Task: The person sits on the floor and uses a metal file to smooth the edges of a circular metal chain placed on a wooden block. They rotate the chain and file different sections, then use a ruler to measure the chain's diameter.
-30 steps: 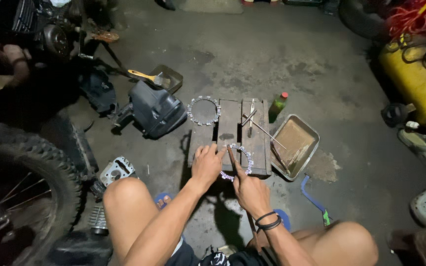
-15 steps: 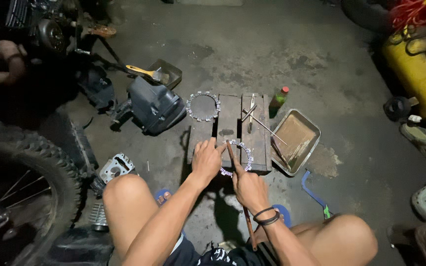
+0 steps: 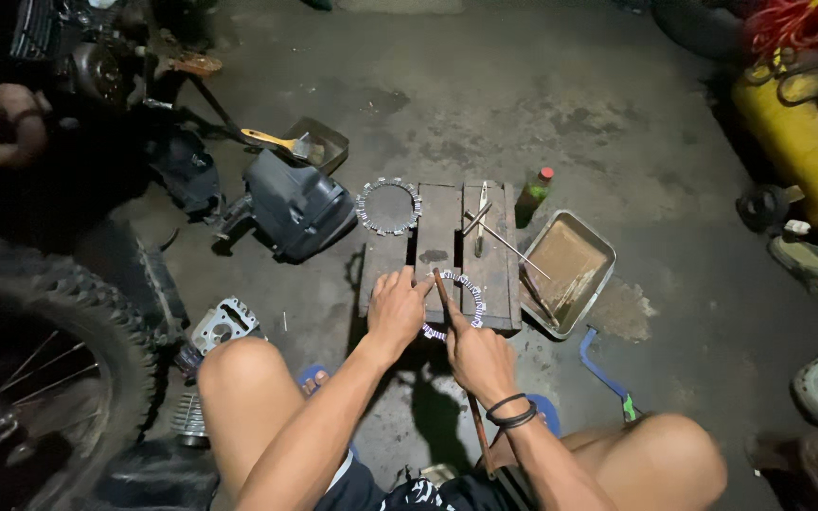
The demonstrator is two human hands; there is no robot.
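Wooden-handled, a long thin tool (image 3: 447,303) sits clenched in the right hand (image 3: 478,355), its tip on a toothed grey metal ring (image 3: 471,298) at the near edge of a low plank bench (image 3: 442,246), frame centre. Left hand (image 3: 398,308) presses flat, fingers spread, holding nothing. Compared with a second ago, both hands barely shift; a second toothed ring (image 3: 389,206) stays at the bench's upper left.

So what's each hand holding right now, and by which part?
Right hand grips a long thin rod around its middle. Left hand holds nothing, pressing flat on the toothed ring on the wooden block.
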